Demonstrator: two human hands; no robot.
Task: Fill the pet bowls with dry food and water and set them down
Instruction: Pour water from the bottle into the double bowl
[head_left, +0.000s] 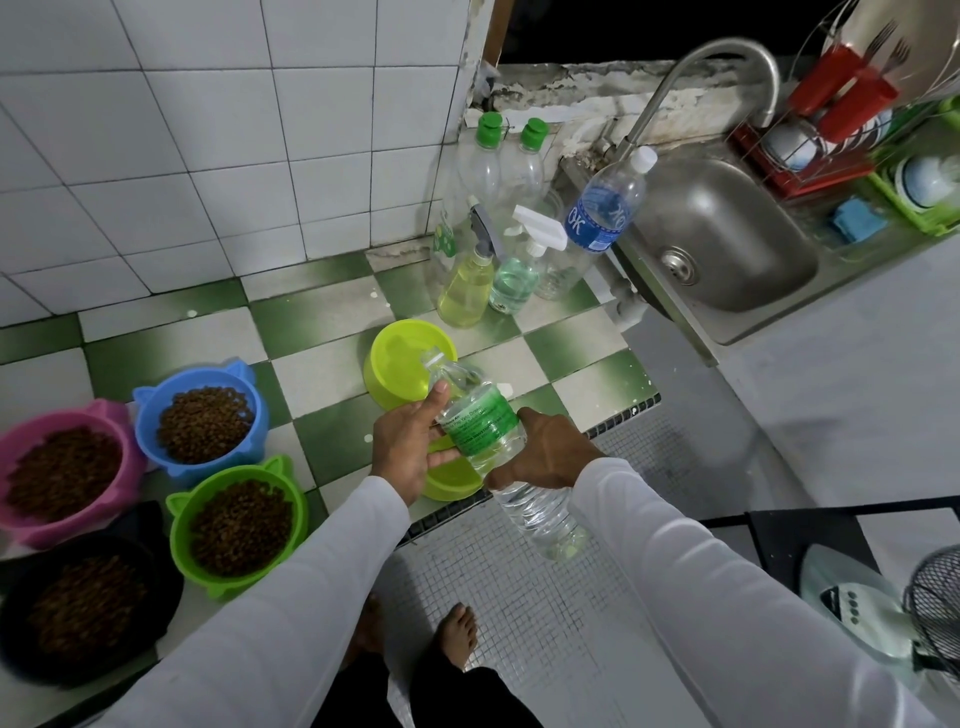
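A clear water bottle (498, 452) with a green label is tilted over the counter, its open neck pointing toward a lime bowl (408, 364). My right hand (545, 452) grips the bottle's middle from the right. My left hand (410, 441) holds its upper part from the left. A second lime bowl (452, 480) lies under the bottle, mostly hidden by my hands. Four bowls hold brown dry food: blue (202, 421), pink (62, 473), green (236, 525) and black (83, 608).
Spray bottles (467, 280) and several plastic bottles, one with a blue label (605, 208), stand by the tiled wall. A steel sink (722, 244) with a tap lies to the right, a dish rack (831, 124) behind it. My bare feet (457, 634) stand on mosaic floor.
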